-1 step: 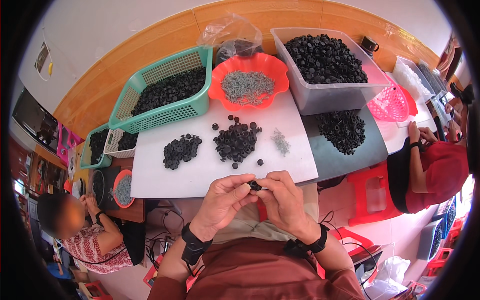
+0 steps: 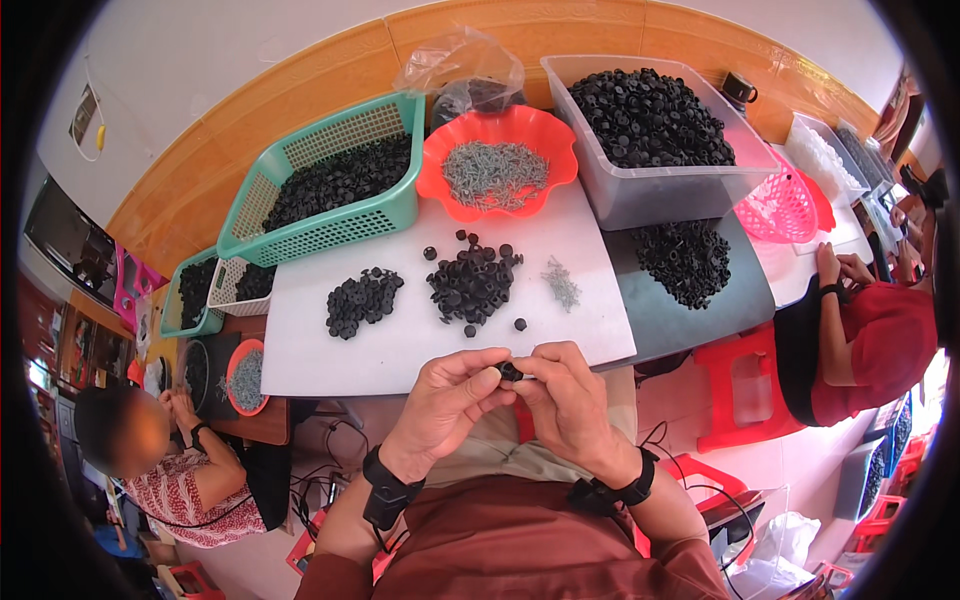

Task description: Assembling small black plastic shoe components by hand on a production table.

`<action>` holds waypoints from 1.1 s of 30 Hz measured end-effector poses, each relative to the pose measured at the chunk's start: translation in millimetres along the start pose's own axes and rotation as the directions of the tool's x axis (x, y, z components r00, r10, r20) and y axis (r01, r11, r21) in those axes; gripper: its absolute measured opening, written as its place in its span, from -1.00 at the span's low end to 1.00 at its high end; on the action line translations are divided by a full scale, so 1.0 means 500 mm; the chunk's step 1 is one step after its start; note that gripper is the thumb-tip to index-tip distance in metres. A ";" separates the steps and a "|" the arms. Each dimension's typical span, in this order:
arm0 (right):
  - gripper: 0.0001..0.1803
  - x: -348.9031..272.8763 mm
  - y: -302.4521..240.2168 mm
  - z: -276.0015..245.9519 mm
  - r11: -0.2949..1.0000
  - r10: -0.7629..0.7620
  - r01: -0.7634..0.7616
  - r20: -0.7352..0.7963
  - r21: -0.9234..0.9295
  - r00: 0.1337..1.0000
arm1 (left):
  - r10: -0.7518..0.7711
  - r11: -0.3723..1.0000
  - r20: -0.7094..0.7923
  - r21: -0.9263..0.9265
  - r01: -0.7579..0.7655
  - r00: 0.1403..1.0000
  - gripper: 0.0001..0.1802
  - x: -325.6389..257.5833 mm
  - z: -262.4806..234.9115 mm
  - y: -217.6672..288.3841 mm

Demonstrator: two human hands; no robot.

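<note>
Pinching a small black plastic part (image 2: 511, 372) between the fingertips of both hands, a person works just in front of the near edge of a white table (image 2: 400, 350). The left hand (image 2: 448, 400) and right hand (image 2: 568, 400) meet at the part, thumbs and forefingers pressed against it, apparently so it can be held steady close to the body. The part is dark, rounded and tiny; its exact shape is hard to tell from here. Within easy reach on the table lie a central pile of black parts (image 2: 472, 282), a smaller pile of black parts (image 2: 362, 300) and a few loose metal screws (image 2: 562, 283). Behind them stand an orange bowl of screws (image 2: 440, 175) and a green basket (image 2: 330, 235).
</note>
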State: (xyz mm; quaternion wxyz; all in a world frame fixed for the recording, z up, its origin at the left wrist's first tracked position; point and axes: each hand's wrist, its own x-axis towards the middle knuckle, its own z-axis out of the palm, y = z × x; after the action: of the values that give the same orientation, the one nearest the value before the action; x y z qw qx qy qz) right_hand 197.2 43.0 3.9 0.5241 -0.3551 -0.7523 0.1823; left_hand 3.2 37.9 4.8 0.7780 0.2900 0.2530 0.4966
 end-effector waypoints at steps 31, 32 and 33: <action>-0.64 -0.024 0.002 -0.003 0.997 -0.065 0.072 -0.151 0.041 0.986 | 0.046 0.999 -0.072 0.008 -0.046 0.996 -0.72 -0.008 0.040 -0.026; -0.63 -0.026 0.003 -0.004 0.996 -0.079 0.083 -0.148 0.022 0.986 | 0.039 0.999 -0.062 0.012 -0.038 0.997 -0.71 -0.009 0.038 -0.026; -0.62 -0.027 0.003 -0.005 0.996 -0.093 0.095 -0.145 0.002 0.985 | 0.031 0.999 -0.051 0.016 -0.030 0.998 -0.68 -0.009 0.037 -0.027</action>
State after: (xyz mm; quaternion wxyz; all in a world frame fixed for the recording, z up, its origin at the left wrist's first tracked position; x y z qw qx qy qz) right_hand 202.8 34.2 -5.1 0.5869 -0.3292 -0.7274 0.1345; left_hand 22.7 25.1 8.8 0.7613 0.2870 0.2722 0.5138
